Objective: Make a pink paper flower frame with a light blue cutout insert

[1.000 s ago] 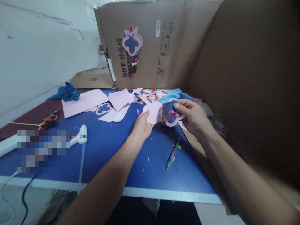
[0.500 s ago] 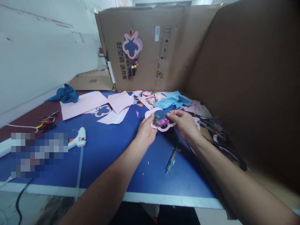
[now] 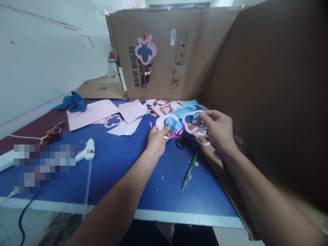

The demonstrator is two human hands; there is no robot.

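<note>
My left hand (image 3: 156, 139) is closed on a pink flower-shaped paper piece (image 3: 171, 125) with a shiny multicoloured centre, held just above the blue table (image 3: 123, 164). To its right, my right hand (image 3: 217, 130) pinches a pink flower-shaped paper ring (image 3: 191, 123) with an open middle; a second pink ring (image 3: 202, 138) hangs just below it. The two pieces are a little apart. Black-handled scissors (image 3: 180, 142) lie on the table under my hands.
A green pen (image 3: 189, 171) lies near the table's right side. A white glue gun (image 3: 85, 153) rests at the left. Pink paper sheets (image 3: 92, 111), cut scraps and blue cloth (image 3: 73, 102) lie at the back. Cardboard walls (image 3: 256, 85) close the back and right, one bearing a finished pink flower (image 3: 145, 49).
The two hands have drawn apart. My right hand has lifted the pink ring off to the right, while the left keeps the piece with the shiny centre. The scissors now show.
</note>
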